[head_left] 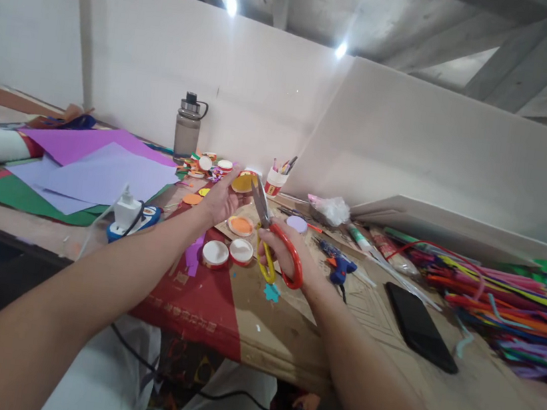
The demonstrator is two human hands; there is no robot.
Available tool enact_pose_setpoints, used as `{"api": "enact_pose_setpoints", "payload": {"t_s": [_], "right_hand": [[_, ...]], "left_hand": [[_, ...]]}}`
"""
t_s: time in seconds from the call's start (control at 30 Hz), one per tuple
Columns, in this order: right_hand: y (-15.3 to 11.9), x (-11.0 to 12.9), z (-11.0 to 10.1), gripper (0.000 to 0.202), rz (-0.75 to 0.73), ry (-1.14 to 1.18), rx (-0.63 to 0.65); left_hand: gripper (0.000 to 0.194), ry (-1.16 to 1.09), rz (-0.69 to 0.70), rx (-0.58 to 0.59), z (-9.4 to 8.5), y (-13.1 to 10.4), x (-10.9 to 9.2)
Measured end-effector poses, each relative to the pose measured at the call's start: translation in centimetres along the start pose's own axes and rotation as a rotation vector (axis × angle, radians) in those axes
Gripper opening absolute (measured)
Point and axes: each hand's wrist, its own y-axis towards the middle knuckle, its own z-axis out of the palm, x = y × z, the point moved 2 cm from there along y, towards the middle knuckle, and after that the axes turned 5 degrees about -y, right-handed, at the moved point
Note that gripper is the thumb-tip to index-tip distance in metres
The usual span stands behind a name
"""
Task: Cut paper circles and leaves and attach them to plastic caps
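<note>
My left hand (224, 202) holds up a round yellow disc (244, 183) by its edge. In my right hand (281, 253) is a pair of scissors (261, 205) with one red and one yellow handle loop. Its blades point up and away, close to the disc's right side; whether they touch it I cannot tell. Below the hands lie two shallow white cup bottoms (215, 253) with red sides and another one with an orange disc (241, 226) inside. A blue flower-shaped cutout (271, 292) lies under the scissors, and a lilac disc (296, 223) is beyond my right hand.
Coloured paper sheets (111, 173) and a power strip (151, 218) lie left. A bottle (187, 128) and a pen cup (275, 182) stand at the back. Right are a blue glue gun (342, 268), a black phone (419, 326) and many pipe cleaners (506, 310).
</note>
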Motion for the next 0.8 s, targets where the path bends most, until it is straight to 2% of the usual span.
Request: {"api": "enact_pose_setpoints", "payload": {"t_s": [0.4,0.8], "right_hand": [[-0.3,0.5,0.1,0.028,0.022,0.032,-0.010],[-0.7,1.1,0.1,0.030,0.068,0.102,-0.027]], "left_hand": [[0.045,0.088,0.033,0.001,0.1,-0.1,0.2],[0.040,0.085,0.022,0.011,0.2,-0.2,0.4]]}}
